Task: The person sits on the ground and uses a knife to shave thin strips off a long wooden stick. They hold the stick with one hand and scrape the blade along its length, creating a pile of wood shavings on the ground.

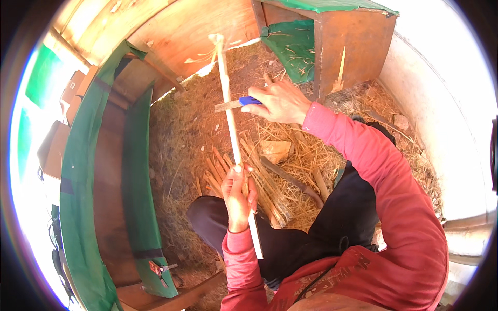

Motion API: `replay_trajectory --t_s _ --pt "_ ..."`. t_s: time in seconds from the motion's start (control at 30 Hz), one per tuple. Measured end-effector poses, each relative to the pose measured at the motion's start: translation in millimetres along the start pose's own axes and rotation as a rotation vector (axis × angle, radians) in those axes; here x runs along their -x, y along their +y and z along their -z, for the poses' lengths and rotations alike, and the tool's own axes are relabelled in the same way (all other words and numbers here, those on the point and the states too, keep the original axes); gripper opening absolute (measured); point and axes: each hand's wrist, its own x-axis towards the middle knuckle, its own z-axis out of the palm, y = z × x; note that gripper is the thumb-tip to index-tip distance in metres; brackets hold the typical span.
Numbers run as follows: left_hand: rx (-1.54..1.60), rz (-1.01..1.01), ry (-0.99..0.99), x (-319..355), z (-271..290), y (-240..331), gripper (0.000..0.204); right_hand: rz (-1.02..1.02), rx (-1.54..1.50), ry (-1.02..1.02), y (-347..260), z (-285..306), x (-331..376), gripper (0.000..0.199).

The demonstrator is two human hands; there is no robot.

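Observation:
My left hand (238, 199) is closed round the lower part of a long pale strip of wood or cane (232, 127). The strip slants up and away from me, and thin curled fibres hang at its far end. In my right hand (280, 102) is a knife with a blue handle (250, 101). Its broad, dull blade (228, 105) crosses the strip above my left hand, apparently touching it. On the ground below lies a bundle of split sticks (264, 194), partly hidden by my left hand and the strip.
Beside the bundle are a pale stone block (276, 151) and a dark curved tool or stick (293, 182). Shavings (306, 155) cover the ground. A green-covered bench (83, 207) runs along the left, with a small red tool (162, 269) on it. A wooden cabinet (353, 49) stands far right.

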Motion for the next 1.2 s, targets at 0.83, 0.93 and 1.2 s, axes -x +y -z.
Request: replay_trajectory --t_s 0.83,0.93,1.2 --pt "-0.029 0.026 0.030 21.8 -5.0 -5.7 0.032 -0.438 -0.311 -0.019 23.1 -17.0 -16.4 0.061" --pt "-0.029 0.021 0.022 22.2 -7.8 -7.1 0.032 -0.408 -0.416 0.060 29.5 -25.8 -12.1 0.064" --pt "-0.033 -0.033 0.106 16.1 -6.7 0.0 0.033 -0.456 -0.955 -0.322 10.5 -15.7 -4.2 0.058"
